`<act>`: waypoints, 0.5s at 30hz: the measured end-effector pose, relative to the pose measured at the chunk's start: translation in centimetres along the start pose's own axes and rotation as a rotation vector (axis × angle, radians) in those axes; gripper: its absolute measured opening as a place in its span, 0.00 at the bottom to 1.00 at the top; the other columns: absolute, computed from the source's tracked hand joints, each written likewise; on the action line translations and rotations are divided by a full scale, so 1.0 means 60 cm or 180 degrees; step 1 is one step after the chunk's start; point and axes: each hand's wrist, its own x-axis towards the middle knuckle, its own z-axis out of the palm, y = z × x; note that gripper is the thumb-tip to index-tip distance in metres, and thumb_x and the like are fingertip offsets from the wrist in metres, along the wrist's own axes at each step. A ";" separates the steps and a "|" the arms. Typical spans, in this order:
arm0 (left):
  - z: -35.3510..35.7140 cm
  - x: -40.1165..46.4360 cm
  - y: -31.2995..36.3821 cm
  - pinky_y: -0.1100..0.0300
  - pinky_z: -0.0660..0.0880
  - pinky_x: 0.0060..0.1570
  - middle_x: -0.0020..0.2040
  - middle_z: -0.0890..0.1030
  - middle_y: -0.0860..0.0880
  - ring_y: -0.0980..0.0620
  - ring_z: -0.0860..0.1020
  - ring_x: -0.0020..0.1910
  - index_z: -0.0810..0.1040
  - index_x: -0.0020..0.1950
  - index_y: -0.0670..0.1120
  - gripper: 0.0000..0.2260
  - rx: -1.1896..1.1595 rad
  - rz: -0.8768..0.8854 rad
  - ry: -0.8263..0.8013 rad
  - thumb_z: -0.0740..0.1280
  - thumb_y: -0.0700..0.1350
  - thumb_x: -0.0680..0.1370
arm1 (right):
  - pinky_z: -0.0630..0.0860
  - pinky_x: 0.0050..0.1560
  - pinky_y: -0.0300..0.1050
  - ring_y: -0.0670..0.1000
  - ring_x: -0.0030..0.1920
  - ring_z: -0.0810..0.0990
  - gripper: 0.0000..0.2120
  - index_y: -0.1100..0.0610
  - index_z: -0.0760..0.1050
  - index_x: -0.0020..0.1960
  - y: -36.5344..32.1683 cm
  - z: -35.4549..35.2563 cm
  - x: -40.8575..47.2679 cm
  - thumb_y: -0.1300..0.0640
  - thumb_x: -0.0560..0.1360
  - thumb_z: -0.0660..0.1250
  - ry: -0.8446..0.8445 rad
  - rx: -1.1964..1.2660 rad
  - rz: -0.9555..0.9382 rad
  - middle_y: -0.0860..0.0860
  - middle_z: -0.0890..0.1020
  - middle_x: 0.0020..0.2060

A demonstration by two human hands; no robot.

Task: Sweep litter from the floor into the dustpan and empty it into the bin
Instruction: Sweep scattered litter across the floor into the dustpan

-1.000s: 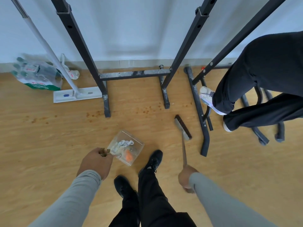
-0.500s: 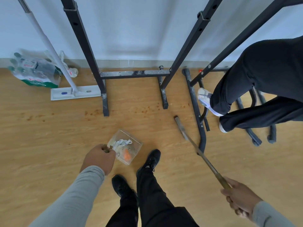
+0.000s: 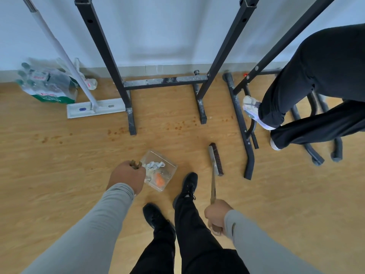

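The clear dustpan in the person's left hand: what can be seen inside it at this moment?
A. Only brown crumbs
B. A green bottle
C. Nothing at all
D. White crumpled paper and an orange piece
D: through the clear wall of the dustpan, which the left hand holds by its handle, white crumpled paper and an orange piece show; the right hand grips the brush.

The right hand [image 3: 216,217], which half a second ago was out near the lower right edge of the view, has swung back in beside the right leg, and the brush [image 3: 215,159] it grips now points straight ahead with its head nearer the dustpan [image 3: 160,171].
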 end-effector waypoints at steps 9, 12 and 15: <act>0.008 -0.056 -0.061 0.56 0.74 0.44 0.48 0.80 0.50 0.49 0.78 0.41 0.76 0.63 0.47 0.15 -0.0012 -0.0014 -0.0205 0.65 0.48 0.78 | 0.59 0.30 0.41 0.47 0.25 0.62 0.22 0.49 0.68 0.64 0.004 0.021 -0.083 0.68 0.74 0.57 -0.0592 0.0202 -0.0332 0.51 0.66 0.29; -0.020 -0.072 -0.097 0.56 0.76 0.42 0.50 0.82 0.49 0.48 0.80 0.42 0.76 0.65 0.49 0.16 -0.0062 -0.0016 -0.0156 0.66 0.49 0.77 | 0.62 0.28 0.37 0.45 0.25 0.65 0.19 0.50 0.72 0.64 -0.002 -0.026 -0.112 0.65 0.77 0.59 -0.0613 0.0262 -0.0347 0.50 0.68 0.28; -0.053 -0.079 -0.125 0.55 0.77 0.40 0.49 0.82 0.49 0.47 0.81 0.41 0.76 0.65 0.49 0.16 -0.0101 -0.0039 -0.0080 0.66 0.49 0.77 | 0.63 0.22 0.37 0.45 0.25 0.64 0.23 0.50 0.69 0.72 -0.008 -0.100 -0.134 0.64 0.79 0.60 -0.0399 0.0457 -0.0431 0.50 0.69 0.28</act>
